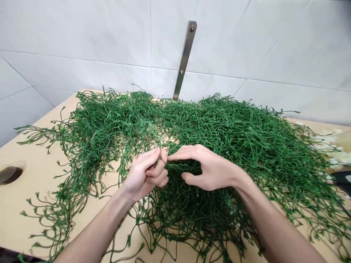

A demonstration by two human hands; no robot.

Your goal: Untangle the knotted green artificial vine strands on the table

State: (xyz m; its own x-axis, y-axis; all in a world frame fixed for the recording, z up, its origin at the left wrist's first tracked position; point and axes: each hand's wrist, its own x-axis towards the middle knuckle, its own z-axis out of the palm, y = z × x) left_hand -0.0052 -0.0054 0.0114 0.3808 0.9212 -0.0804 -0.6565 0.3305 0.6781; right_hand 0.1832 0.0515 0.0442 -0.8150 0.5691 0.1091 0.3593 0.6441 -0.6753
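At far left, a dark, round hole [11, 175] sits in a pale bench [34, 155]. Next to it, loose green stems [94, 120] sprawl over the bench, thin and curling, with small forked tips. They look like plastic: very light, springy and bendable, unlikely to break under gentle handling, but quick to snag on one another.

Left of centre, the left hand [145, 172] has its fingers curled in, thumb and forefinger pinching a thin stem [160, 143] that rises from the grip toward the pile behind. A narrow pinch like this seems right for so slim a thing; gripping close to one end should let it slide free with less tangling.

Just right of centre, a metal bar [185, 54] stands against the grey tiled wall [82, 33]. Below it, the right hand [208, 166] reaches in from the right, its forefinger straight and touching the left hand's fingertips, its thumb held well apart. I cannot tell whether it also touches the stem.

Farther right, the heap is thickest, so strands there would probably pull up neighbours. At the right edge lie white flowers [338, 157] and a dark object [342, 178], partly cut off.
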